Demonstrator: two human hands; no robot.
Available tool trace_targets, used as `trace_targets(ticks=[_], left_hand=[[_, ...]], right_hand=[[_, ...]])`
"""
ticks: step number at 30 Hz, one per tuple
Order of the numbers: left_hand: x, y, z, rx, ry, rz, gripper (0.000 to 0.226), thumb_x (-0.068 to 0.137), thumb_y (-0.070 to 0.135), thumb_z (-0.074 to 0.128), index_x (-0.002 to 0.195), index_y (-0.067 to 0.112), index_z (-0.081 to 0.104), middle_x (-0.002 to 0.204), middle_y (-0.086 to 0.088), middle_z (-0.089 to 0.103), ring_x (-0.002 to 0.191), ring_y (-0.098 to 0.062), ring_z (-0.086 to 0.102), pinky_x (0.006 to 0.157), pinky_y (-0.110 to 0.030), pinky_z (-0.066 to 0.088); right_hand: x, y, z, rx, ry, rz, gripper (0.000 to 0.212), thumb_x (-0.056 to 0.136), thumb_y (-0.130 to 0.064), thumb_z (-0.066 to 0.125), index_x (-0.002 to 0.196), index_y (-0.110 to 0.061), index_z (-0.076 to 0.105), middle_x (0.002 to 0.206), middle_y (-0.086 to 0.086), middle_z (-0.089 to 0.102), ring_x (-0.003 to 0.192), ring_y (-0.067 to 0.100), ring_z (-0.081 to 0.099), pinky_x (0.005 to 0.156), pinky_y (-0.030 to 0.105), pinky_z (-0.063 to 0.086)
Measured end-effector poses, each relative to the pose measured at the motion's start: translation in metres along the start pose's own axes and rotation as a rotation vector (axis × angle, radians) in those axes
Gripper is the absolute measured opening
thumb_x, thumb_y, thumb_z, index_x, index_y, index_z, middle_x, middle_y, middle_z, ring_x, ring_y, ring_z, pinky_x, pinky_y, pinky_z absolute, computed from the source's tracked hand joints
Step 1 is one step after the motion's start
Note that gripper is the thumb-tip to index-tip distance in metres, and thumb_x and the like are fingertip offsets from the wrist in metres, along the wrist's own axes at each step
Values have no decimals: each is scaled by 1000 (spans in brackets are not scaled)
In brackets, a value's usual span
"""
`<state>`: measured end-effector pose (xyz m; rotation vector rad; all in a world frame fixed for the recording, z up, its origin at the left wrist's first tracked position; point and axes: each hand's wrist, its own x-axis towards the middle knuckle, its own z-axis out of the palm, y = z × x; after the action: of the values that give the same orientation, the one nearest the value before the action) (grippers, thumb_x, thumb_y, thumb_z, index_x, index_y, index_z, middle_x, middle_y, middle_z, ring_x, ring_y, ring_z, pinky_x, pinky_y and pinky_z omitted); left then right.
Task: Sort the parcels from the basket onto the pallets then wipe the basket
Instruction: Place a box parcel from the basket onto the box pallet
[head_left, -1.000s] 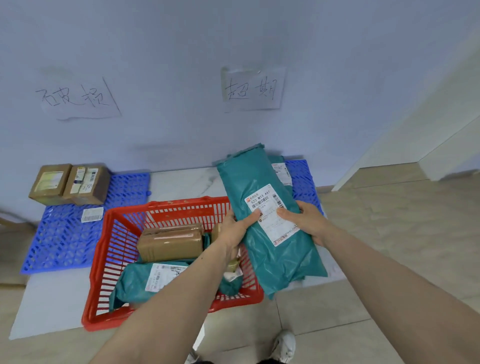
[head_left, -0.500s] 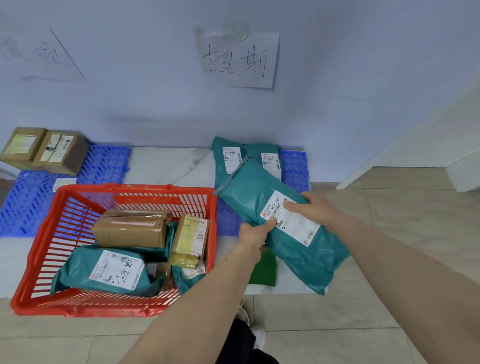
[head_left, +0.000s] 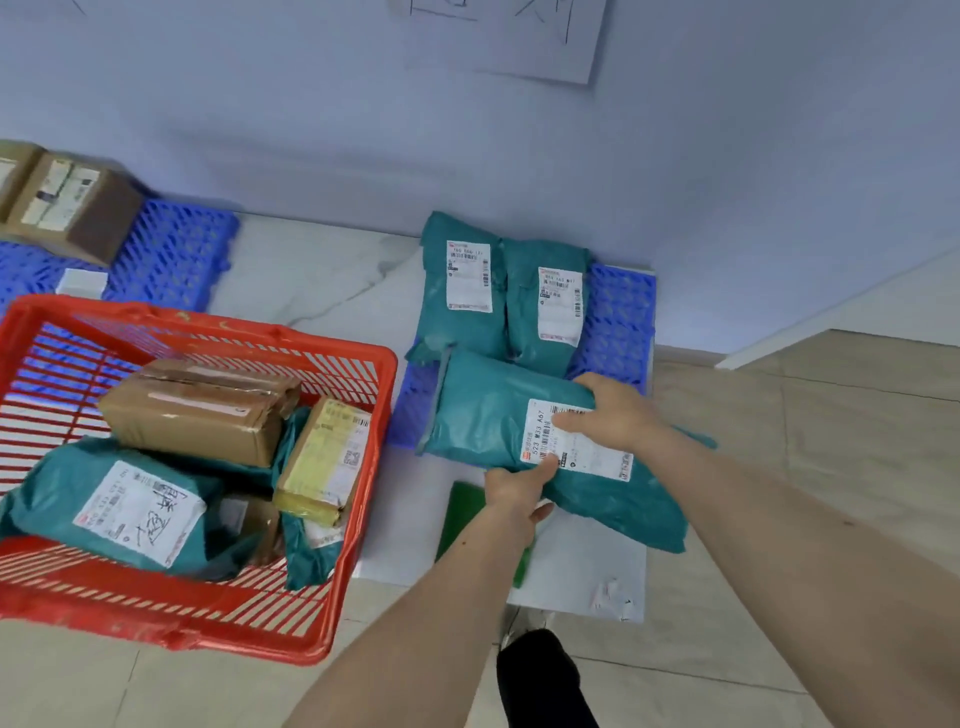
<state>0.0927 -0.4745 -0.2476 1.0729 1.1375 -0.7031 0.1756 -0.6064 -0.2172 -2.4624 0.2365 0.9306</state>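
both hands grasp teal parcel (head_left: 488, 415), left hand (head_left: 511, 486) at its 6 o'clock edge, right hand (head_left: 610, 410) on label, over blue pallet (head_left: 618, 317) near edge. red basket (head_left: 208, 467) at 9 o'clock holds more parcels.

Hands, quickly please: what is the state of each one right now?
Left hand: grips the near edge of the teal parcel.
Right hand: holds the same parcel from the top, thumb on its label.
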Motion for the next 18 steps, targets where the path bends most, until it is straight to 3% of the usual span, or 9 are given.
trace_targets(ticks=[3, 8, 13, 18], left_hand=[[26, -13, 0, -71, 55, -23, 39, 81, 15, 79, 114, 12, 58, 114, -4, 68, 101, -23, 66, 68, -31, 56], [68, -20, -5, -129, 151, -9, 50, 75, 17, 84, 117, 11, 58, 114, -6, 69, 97, -25, 68, 82, -39, 60], [97, -14, -11, -224, 216, 80, 53, 77, 18, 83, 122, 10, 55, 119, -5, 66, 102, -25, 67, 61, -29, 57], [105, -12, -12, -241, 203, 99, 48, 85, 20, 75, 126, 10, 51, 124, -4, 64, 105, -23, 63, 75, -34, 55]], right_hand=[[24, 3, 20, -122, -25, -33, 61, 81, -56, 68, 135, -33, 50, 133, -1, 60, 129, 26, 46, 108, 44, 31], [52, 3, 47, -159, -11, -90, 65, 86, -51, 65, 144, -31, 44, 140, 4, 51, 133, 30, 39, 108, 45, 28], [68, 1, 67, -153, 120, -127, 70, 85, -42, 69, 147, -28, 41, 141, 6, 46, 133, 30, 37, 109, 42, 29], [69, 8, 78, -99, 251, -102, 66, 82, -36, 74, 140, -21, 45, 139, 7, 47, 131, 28, 37, 108, 39, 31]])
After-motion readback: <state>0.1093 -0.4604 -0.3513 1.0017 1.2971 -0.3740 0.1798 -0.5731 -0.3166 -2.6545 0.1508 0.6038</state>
